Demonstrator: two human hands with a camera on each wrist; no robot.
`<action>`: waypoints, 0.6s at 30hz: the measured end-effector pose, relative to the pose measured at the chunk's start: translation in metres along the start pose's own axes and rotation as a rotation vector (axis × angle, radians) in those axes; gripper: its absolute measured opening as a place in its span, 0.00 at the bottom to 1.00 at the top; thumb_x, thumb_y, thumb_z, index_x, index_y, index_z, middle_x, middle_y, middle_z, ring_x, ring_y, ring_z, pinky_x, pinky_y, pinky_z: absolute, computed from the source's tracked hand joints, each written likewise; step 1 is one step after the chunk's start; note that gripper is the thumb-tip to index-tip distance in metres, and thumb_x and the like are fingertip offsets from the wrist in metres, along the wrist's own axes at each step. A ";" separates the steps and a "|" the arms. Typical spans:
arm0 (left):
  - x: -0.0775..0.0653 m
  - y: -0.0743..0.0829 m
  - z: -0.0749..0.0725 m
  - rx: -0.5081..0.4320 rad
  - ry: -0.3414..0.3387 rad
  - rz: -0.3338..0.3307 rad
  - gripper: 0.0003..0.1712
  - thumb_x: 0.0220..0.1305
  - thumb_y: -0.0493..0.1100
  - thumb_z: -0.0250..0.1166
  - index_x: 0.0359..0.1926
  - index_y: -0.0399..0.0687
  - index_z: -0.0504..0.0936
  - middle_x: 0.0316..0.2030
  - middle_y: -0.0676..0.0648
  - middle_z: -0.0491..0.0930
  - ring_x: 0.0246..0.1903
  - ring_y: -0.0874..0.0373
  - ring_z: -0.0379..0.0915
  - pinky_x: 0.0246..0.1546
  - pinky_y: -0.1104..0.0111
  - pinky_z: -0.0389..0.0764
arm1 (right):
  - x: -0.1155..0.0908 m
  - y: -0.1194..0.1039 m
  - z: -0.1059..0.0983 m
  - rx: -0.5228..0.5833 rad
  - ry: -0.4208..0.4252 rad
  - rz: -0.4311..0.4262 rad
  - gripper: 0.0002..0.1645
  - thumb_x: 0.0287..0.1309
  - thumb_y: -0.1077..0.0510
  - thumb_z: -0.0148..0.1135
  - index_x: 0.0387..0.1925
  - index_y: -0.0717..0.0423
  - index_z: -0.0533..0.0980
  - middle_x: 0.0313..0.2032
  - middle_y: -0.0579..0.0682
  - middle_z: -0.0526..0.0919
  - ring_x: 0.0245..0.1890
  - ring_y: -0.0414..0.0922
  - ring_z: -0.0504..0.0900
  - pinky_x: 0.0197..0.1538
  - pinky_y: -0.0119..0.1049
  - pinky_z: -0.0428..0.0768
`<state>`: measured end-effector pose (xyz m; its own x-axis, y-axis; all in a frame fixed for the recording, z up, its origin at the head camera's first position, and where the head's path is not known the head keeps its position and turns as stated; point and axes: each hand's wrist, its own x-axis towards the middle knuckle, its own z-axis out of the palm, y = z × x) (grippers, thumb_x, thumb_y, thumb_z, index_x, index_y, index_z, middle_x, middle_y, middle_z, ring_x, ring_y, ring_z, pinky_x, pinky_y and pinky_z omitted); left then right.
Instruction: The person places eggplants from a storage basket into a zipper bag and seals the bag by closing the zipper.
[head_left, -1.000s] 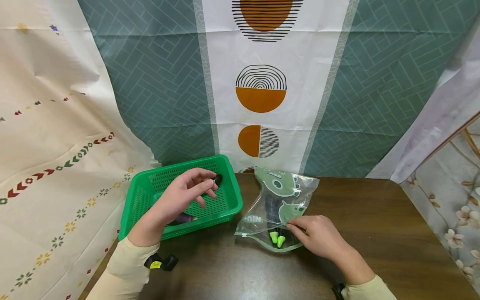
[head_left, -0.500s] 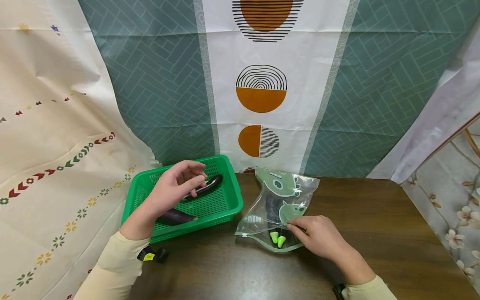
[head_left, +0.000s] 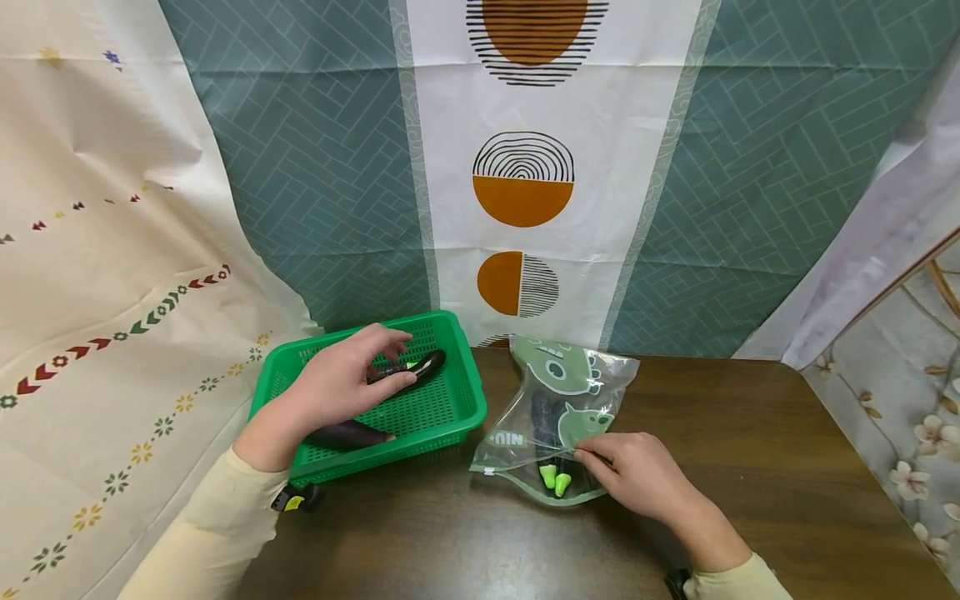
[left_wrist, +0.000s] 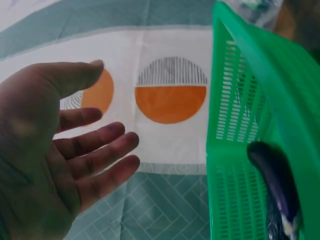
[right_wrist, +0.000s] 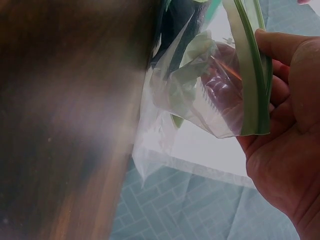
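My left hand (head_left: 341,379) hovers over the green plastic basket (head_left: 467,417) with fingers loosely bent and nothing in them. Inside lie a shiny dark eggplant (head_left: 429,367), partly behind the fingers, and a purple eggplant (head_left: 354,434) near the front wall, partly behind the wrist. To the right, a clear zip bag (head_left: 507,417) with green animal prints lies on the table, its mouth toward me. Dark eggplants with bright green stem ends (head_left: 561,484) show within it. Between thumb and fingers, my right hand (head_left: 633,471) pinches the bag's green zip edge (right_wrist: 256,107), lifting that side.
The brown wooden table (head_left: 720,450) ends at a hanging patterned curtain (head_left: 525,275) behind the basket and bag. A cream embroidered cloth (head_left: 135,350) hangs close along the left side. Floral fabric (head_left: 911,467) borders the table on the right.
My left hand has drawn back leftward over the basket, uncovering more of both eggplants, and then turned its palm lower. The right hand and bag have stayed put.
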<state>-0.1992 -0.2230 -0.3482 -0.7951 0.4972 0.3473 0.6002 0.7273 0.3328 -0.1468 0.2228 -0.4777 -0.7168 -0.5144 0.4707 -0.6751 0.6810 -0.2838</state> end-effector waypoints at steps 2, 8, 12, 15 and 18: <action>0.002 -0.002 0.001 0.064 -0.008 0.028 0.27 0.73 0.54 0.77 0.67 0.50 0.84 0.55 0.54 0.85 0.47 0.60 0.87 0.43 0.56 0.88 | 0.000 0.001 0.001 -0.006 0.008 -0.008 0.04 0.70 0.58 0.77 0.43 0.44 0.92 0.37 0.34 0.92 0.35 0.31 0.89 0.37 0.41 0.88; 0.007 -0.013 0.006 0.243 -0.073 0.095 0.30 0.71 0.52 0.79 0.68 0.48 0.84 0.59 0.48 0.84 0.50 0.53 0.87 0.43 0.52 0.89 | 0.000 0.002 0.002 -0.013 0.015 -0.006 0.05 0.68 0.58 0.78 0.42 0.44 0.92 0.37 0.34 0.92 0.35 0.30 0.88 0.36 0.40 0.88; 0.008 -0.019 0.009 0.317 -0.119 0.132 0.31 0.67 0.49 0.82 0.67 0.47 0.86 0.59 0.44 0.85 0.53 0.48 0.86 0.44 0.50 0.89 | 0.000 0.001 0.002 -0.011 0.013 -0.005 0.04 0.69 0.58 0.77 0.42 0.44 0.92 0.37 0.34 0.92 0.35 0.30 0.88 0.36 0.40 0.88; 0.008 -0.022 0.009 0.358 -0.157 0.138 0.31 0.65 0.47 0.84 0.65 0.46 0.87 0.58 0.44 0.85 0.55 0.45 0.85 0.47 0.49 0.89 | 0.000 0.001 0.001 -0.009 0.011 -0.002 0.04 0.70 0.57 0.76 0.42 0.44 0.92 0.37 0.34 0.92 0.35 0.31 0.89 0.37 0.41 0.88; 0.008 -0.024 0.009 0.385 -0.181 0.142 0.29 0.63 0.46 0.85 0.63 0.46 0.88 0.56 0.45 0.86 0.54 0.45 0.84 0.48 0.49 0.88 | 0.000 0.000 0.000 -0.004 0.003 0.004 0.04 0.71 0.57 0.76 0.43 0.43 0.92 0.37 0.35 0.93 0.35 0.32 0.89 0.37 0.41 0.88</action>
<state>-0.2208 -0.2317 -0.3615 -0.7299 0.6549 0.1957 0.6558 0.7517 -0.0697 -0.1468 0.2234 -0.4775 -0.7191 -0.5098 0.4722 -0.6713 0.6854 -0.2822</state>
